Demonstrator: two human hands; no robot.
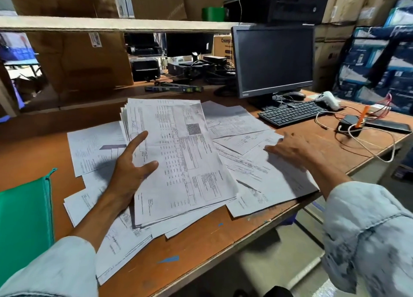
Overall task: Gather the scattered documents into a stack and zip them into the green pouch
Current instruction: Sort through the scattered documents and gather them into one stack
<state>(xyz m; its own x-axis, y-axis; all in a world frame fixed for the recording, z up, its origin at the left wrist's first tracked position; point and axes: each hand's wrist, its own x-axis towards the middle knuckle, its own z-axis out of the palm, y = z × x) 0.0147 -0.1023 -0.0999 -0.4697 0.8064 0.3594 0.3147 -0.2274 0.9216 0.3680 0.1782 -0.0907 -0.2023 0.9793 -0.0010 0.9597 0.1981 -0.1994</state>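
Paper like this is judged light, limp and slippery sheet on sheet, so it is best taken by a long edge and squared on the bench (pixel 201 241). The documents (pixel 245 127) are spread over the middle of the bench. A part-gathered stack (pixel 178 151) is gripped at its left edge by the left hand (pixel 131 162), thumb on top, lower fingers hidden. The right hand (pixel 288 149) is laid flat, fingers straight, on loose sheets. The green pouch (pixel 24 218) lies at the far left.

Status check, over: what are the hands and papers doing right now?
Left hand grips paper stack. Right hand flat on loose sheets. Green pouch lies at left, apart. Nothing blocks it.
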